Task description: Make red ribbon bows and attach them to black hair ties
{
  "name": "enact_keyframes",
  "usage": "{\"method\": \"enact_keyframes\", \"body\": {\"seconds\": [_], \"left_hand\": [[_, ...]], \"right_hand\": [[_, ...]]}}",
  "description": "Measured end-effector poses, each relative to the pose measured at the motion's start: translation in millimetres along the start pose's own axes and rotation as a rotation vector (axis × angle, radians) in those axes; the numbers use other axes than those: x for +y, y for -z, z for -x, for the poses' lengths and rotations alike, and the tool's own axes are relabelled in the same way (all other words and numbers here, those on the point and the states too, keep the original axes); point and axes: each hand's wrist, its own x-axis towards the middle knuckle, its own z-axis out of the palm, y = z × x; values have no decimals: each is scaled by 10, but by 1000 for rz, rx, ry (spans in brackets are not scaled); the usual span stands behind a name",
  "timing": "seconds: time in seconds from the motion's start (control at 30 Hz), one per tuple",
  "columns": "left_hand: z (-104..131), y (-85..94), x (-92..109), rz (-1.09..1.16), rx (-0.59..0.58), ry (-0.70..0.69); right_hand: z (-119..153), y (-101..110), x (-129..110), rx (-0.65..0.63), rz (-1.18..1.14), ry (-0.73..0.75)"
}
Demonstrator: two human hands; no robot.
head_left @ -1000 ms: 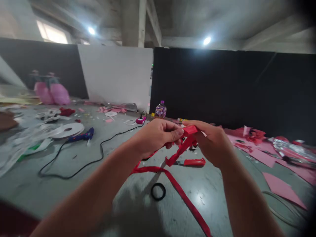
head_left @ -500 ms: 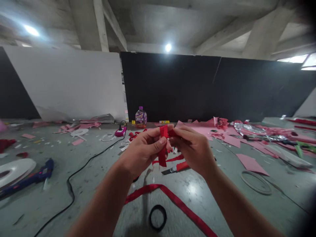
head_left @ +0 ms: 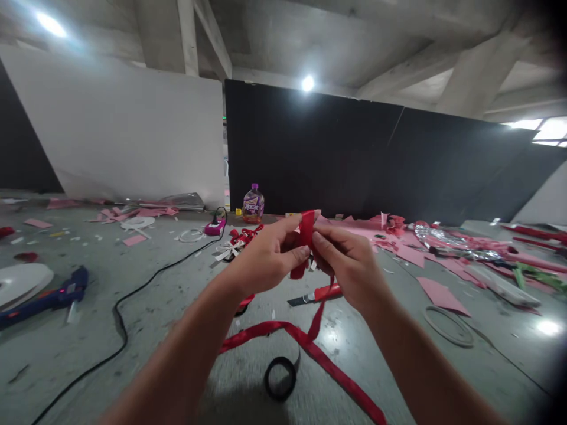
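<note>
A red ribbon (head_left: 306,229) is pinched in both hands, folded into an upright band between them. My left hand (head_left: 270,251) grips its left side, thumb in front and fingers behind. At its right edge, my right hand (head_left: 348,257) is closed on the ribbon with thumb and fingertips. A ribbon tail hangs from the hands down to the table. Below lies a long red ribbon strip (head_left: 336,372), bent at its middle. Beneath my right hand is a utility knife (head_left: 315,296) with a red handle and its blade out. A black ring-shaped roll (head_left: 280,379) lies nearest me.
At left are a blue glue gun (head_left: 66,289), a white spool (head_left: 24,283) and a black cable (head_left: 119,319) running to a pink socket (head_left: 215,226). A purple-capped bottle (head_left: 253,203) stands at the back. Pink paper (head_left: 443,295) and scraps cover the right.
The ribbon between my hands has turned and shifted slightly right and up, and a tail now hangs below it to the table. The camera view has tilted a little.
</note>
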Motion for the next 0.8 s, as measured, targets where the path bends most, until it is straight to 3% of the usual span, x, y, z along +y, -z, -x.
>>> {"method": "enact_keyframes", "body": {"seconds": [0.37,0.57,0.7,0.8], "left_hand": [[6,-26,-22,-330,-25,-82],[-31,-163,-85,-150,194,-71],[-44,-232,-99,-98,231,-29],[-57,-246,-101,83,219,58]], "right_hand": [[-5,-5,11,11,-35,-48],[-21,-13,49,161,-257,-140],[-4,-37,25,202,-327,-156],[5,-53,11,226,-399,-183]]}}
